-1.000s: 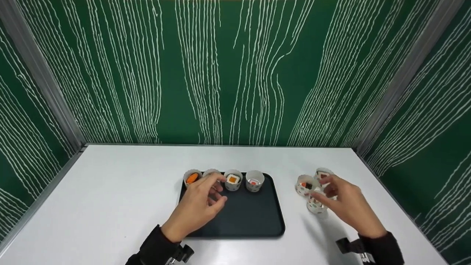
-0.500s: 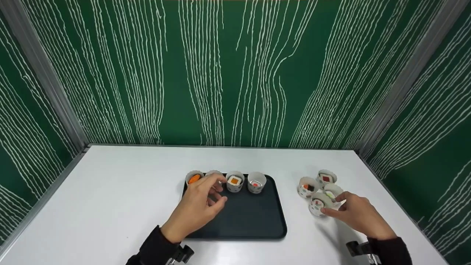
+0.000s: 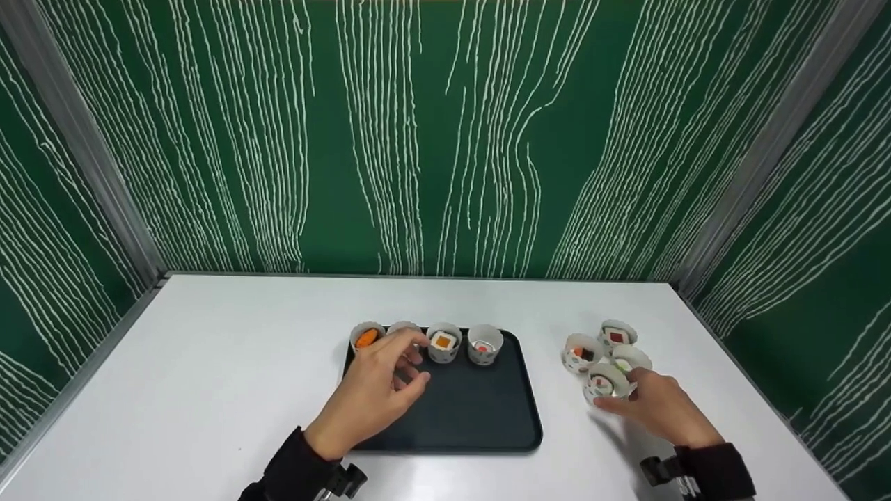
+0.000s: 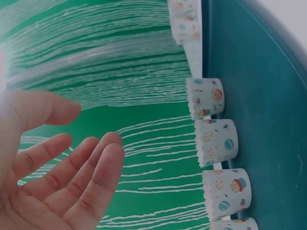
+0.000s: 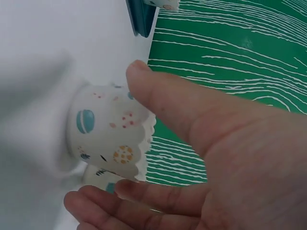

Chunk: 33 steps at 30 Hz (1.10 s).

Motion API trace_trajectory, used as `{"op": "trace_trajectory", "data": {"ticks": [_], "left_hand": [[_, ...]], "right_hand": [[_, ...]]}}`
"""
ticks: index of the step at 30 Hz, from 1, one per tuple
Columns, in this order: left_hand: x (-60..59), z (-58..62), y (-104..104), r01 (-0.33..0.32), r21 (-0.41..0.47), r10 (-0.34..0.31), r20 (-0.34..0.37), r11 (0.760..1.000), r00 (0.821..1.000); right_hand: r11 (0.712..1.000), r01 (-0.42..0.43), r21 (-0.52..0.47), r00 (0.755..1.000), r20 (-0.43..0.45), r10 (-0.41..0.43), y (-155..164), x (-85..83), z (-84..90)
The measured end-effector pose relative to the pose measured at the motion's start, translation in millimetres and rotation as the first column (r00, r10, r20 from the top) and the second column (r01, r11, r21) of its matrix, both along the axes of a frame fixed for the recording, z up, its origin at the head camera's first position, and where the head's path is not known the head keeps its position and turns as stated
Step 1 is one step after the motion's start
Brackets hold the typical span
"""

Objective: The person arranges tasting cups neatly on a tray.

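Fingers and thumb of the right hand are curled round the nearest paper cup, thumb on its upper side and fingertips under its scalloped rim. That cup stands on the white tabletop, right of the black tray, at the near edge of a cluster of four cups. The other three cups of the cluster, the left one, the far one and the right one, sit just beside it on its far side; each holds a small sushi-like piece.

The left hand hangs over the far left part of the tray with fingers loosely spread and gripping nothing. Its fingertips are close to the second cup in a row of four cups along the tray's far edge; contact cannot be confirmed. In that row, the leftmost cup shows an orange piece, the third cup a white and orange piece, the rightmost cup a red and white piece. The near half of the tray is bare. Green panels with white lines enclose the tabletop on three sides.
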<state>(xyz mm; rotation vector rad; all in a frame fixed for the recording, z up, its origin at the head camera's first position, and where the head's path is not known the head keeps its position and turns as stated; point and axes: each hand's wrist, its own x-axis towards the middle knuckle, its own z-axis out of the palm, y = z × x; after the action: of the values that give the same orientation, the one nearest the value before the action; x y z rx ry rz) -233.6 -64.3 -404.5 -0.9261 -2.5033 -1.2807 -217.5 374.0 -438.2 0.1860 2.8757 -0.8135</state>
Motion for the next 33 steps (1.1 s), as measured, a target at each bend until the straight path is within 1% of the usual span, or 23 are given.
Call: {"op": "trace_trajectory", "data": {"ticks": [4,11,16,18,25,29,33], "left_hand": [[0.4,-0.3,0.9,0.001,-0.008,-0.001,0.0,1.0,1.0],[0.3,-0.9,1.5,0.011,-0.017,-0.011,0.006,1.0,1.0],[0.0,-2.9,1.1,0.026,-0.018,-0.026,-0.008,1.0,1.0],[0.1,-3.6,0.6,0.03,-0.018,-0.03,-0.013,0.999,0.999],[1.3,-4.1,-0.5,0.035,-0.012,-0.035,-0.014,0.999,0.999],[1.1,-3.9,0.5,0.037,-0.012,-0.037,-0.011,0.999,0.999],[1.2,-3.7,2.2,0.037,-0.016,-0.037,-0.005,0.999,0.999]], "right_hand": [[1.0,0.006,-0.004,1.0,-0.02,-0.006,-3.8,-2.5,-4.5],[0.999,0.023,0.027,0.996,-0.084,-0.02,-10.9,-6.5,-11.8],[0.998,0.035,0.043,0.991,-0.133,-0.029,-13.3,-6.8,-15.9],[0.999,0.028,0.03,0.991,-0.134,-0.024,-13.2,-7.1,-16.7],[1.0,0.024,-0.003,0.998,-0.063,-0.025,-10.5,-7.7,-11.8],[1.0,0.007,-0.002,0.998,-0.065,-0.007,-11.6,-5.5,-5.0],[1.0,-0.013,0.0,0.996,-0.092,0.013,-17.1,-0.7,4.6]]}}
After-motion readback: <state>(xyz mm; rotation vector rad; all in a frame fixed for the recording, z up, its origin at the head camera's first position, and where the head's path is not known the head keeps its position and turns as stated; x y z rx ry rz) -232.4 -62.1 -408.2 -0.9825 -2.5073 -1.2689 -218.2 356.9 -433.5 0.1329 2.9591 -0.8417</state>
